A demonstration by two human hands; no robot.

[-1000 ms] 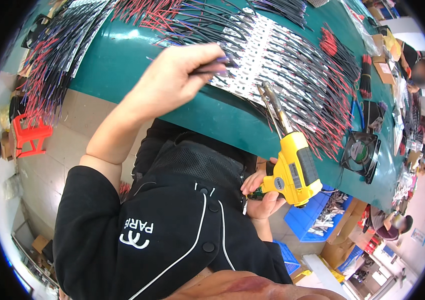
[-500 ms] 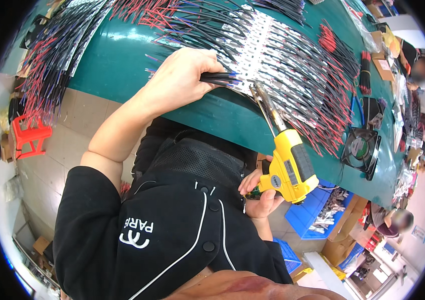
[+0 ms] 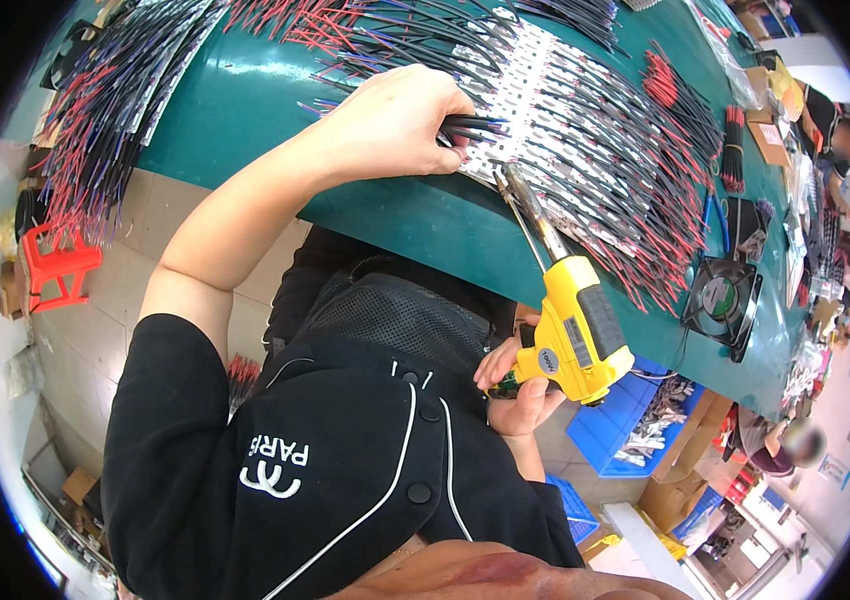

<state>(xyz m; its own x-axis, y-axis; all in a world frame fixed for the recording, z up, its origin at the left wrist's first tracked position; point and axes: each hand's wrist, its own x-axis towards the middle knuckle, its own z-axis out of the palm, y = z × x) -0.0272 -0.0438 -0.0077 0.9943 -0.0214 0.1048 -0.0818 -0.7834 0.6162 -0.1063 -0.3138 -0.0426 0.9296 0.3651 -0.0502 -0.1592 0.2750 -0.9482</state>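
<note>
Soldering gun [image 3: 582, 335] is at the near edge of the green bench [image 3: 405, 225], clasped in the right grip [image 3: 519, 402], which partly hides its handle. The left grip [image 3: 403, 122] pinches black wires [image 3: 475, 128]; their part behind the fingers I cannot make out.

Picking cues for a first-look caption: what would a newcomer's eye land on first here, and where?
First, the bright yellow pistol-shaped tool right of centre, gripped in the right hand, its metal tip angled up toward the white panels. Next, the left hand, upper centre, pinching a few black wires over the green table. Then the red stool at far left.
</note>
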